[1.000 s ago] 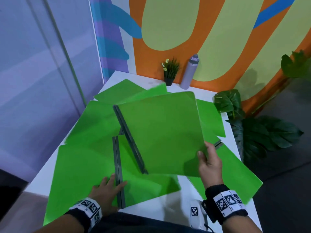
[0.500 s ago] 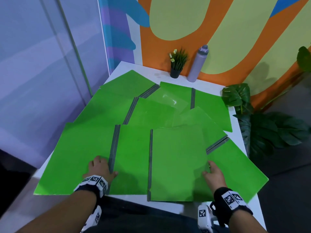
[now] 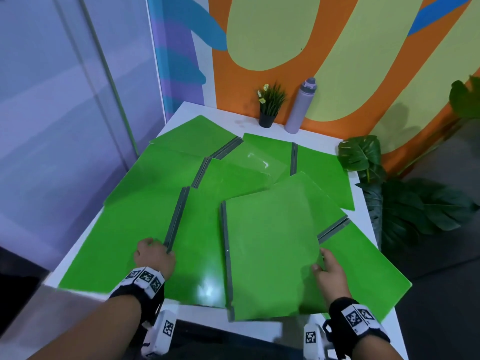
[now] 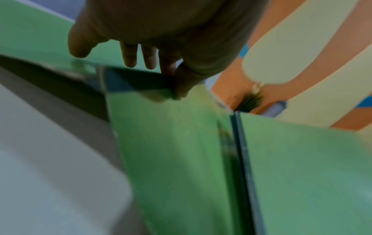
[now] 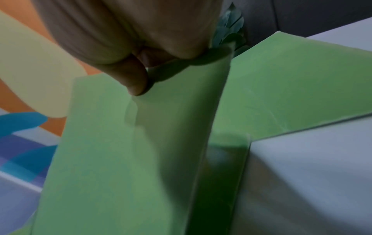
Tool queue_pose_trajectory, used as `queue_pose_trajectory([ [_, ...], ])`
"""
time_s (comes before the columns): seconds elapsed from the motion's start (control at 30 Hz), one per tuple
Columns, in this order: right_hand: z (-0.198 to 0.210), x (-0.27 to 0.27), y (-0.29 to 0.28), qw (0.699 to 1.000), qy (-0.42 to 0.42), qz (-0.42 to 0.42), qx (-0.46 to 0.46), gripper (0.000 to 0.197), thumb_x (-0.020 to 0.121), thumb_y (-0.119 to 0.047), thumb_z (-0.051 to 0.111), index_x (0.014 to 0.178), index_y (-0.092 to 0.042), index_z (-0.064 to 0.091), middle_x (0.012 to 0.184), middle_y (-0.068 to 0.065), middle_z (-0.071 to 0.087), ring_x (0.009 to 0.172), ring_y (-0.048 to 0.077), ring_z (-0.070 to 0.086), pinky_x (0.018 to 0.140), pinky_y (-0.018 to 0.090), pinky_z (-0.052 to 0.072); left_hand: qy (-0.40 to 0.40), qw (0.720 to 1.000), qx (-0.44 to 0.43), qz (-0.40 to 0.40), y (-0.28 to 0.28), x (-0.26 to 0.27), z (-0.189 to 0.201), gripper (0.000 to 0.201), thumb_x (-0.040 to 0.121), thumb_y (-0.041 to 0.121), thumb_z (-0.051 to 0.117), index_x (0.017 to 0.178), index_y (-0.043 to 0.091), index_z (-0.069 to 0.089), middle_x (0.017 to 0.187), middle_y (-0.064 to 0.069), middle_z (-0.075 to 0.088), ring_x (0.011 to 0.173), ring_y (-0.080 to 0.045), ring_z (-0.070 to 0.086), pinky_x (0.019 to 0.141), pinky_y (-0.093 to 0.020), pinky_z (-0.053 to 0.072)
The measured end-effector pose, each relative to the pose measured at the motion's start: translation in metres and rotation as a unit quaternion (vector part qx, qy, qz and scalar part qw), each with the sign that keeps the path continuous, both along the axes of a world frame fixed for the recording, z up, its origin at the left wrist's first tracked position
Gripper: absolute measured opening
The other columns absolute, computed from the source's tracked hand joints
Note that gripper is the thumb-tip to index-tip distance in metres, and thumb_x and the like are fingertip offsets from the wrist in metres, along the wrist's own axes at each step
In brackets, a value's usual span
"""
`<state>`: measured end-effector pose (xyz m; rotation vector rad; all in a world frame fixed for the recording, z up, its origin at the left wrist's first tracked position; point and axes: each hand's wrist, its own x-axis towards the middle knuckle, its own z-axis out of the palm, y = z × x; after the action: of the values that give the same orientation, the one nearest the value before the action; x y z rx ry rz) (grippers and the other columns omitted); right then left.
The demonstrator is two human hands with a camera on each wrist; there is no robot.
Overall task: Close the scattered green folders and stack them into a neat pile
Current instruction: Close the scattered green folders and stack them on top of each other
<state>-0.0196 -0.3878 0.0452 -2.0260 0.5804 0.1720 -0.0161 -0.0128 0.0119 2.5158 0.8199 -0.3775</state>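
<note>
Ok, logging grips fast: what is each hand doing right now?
Left hand: pinches the open folder at its near edge.
Right hand: grips the closed folder by its right edge.

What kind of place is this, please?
Probably a staged indoor recording corner, not a real office: a white table pushed against a bright painted mural wall, with a small potted plant and a lilac water bottle as decoration.

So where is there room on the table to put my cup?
Bare white table shows along the back, left of the little potted plant and purple bottle, and a thin strip at the near edge. Everywhere else the green folders overlap.
</note>
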Motion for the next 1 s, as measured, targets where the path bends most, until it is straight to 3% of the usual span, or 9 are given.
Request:
queue_pose_trajectory([
  [0.13,0.017,0.012,-0.027,0.994,-0.052,-0.085,0.039,0.055,0.093,0.002,0.048,0.142,-0.021,0.036,0.150,0.014,0.033,0.088,0.029,0.062,0.071,0.039,0.054,-0.192,0.981,0.016,-0.030,-0.002,0.008,0.081,0.015,0.090,0.017,0.053,0.094,0.004,0.060,0.130,-0.021,0.046,0.119,-0.041,0.048,0.097,-0.057,0.043],
  [0.23,0.027,0.018,-0.037,0.987,-0.079,-0.119,0.074,0.058,0.092,0.000,0.048,0.142,-0.026,0.034,0.153,0.011,0.030,0.109,0.030,0.055,0.090,0.048,0.049,-0.307,0.950,0.044,-0.044,0.003,0.008,0.146,0.007,0.094,0.015,0.046,0.095,0.007,0.046,0.083,-0.013,0.051,0.079,-0.040,0.057,0.065,-0.042,0.040],
  [0.37,0.040,0.025,-0.021,0.975,-0.104,-0.125,0.154,0.065,0.091,0.003,0.049,0.146,-0.024,0.028,0.155,0.010,0.025,0.139,0.028,0.029,0.112,0.052,0.026,-0.410,0.910,-0.051,-0.002,0.002,0.012,0.174,0.029,0.092,0.005,0.050,0.121,0.005,0.042,0.083,-0.011,0.056,0.083,-0.045,0.060,0.069,-0.044,0.042],
  [0.47,0.044,0.029,0.001,0.969,-0.103,-0.094,0.202,0.067,0.092,0.005,0.047,0.147,-0.024,0.025,0.157,0.009,0.019,0.142,0.024,0.022,0.114,0.050,0.022,-0.360,0.919,-0.157,0.016,-0.010,0.017,0.160,0.048,0.093,0.005,0.050,0.139,0.016,0.038,0.113,-0.015,0.062,0.098,-0.032,0.059,0.084,-0.036,0.043],
  [0.6,0.035,0.031,0.021,0.968,-0.081,-0.056,0.230,0.063,0.094,0.000,0.046,0.148,-0.021,0.022,0.158,0.007,0.015,0.143,0.023,0.019,0.116,0.047,0.018,-0.282,0.908,-0.310,0.025,-0.033,0.016,0.130,0.044,0.096,0.008,0.044,0.138,0.024,0.043,0.118,-0.005,0.059,0.075,-0.008,0.049,0.068,-0.023,0.041],
  [0.73,0.023,0.028,0.027,0.970,-0.053,-0.044,0.234,0.060,0.095,-0.005,0.048,0.148,-0.021,0.026,0.158,0.006,0.016,0.143,0.024,0.019,0.116,0.048,0.018,-0.232,0.882,-0.409,0.024,-0.051,0.014,0.111,0.039,0.099,0.022,0.041,0.138,0.026,0.042,0.138,0.001,0.047,0.124,-0.018,0.043,0.108,-0.043,0.031],
  [0.8,0.016,0.025,0.028,0.965,-0.033,-0.038,0.258,0.061,0.095,-0.005,0.047,0.147,-0.027,0.025,0.159,0.004,0.013,0.144,0.024,0.017,0.115,0.049,0.017,-0.226,0.874,-0.431,0.018,-0.059,0.015,0.106,0.038,0.095,0.033,0.048,0.132,0.028,0.042,0.123,0.008,0.054,0.119,-0.018,0.048,0.106,-0.042,0.035],
  [0.9,0.010,0.023,0.030,0.958,-0.019,-0.027,0.285,0.064,0.094,-0.007,0.048,0.144,-0.038,0.024,0.160,0.002,0.005,0.144,0.024,0.015,0.116,0.051,0.016,-0.202,0.874,-0.440,-0.038,-0.068,0.017,0.102,0.030,0.093,0.024,0.055,0.117,0.040,0.045,0.103,0.000,0.060,0.096,-0.018,0.055,0.087,-0.037,0.047],
  [1.0,0.011,0.024,0.025,0.962,-0.025,-0.031,0.269,0.073,0.092,0.001,0.049,0.142,-0.046,0.025,0.159,0.011,0.004,0.144,0.029,0.014,0.114,0.054,0.016,-0.145,0.873,-0.452,-0.112,-0.069,0.022,0.093,0.046,0.097,0.018,0.046,0.140,0.032,0.037,0.128,-0.002,0.054,0.120,-0.018,0.048,0.103,-0.040,0.039],
])
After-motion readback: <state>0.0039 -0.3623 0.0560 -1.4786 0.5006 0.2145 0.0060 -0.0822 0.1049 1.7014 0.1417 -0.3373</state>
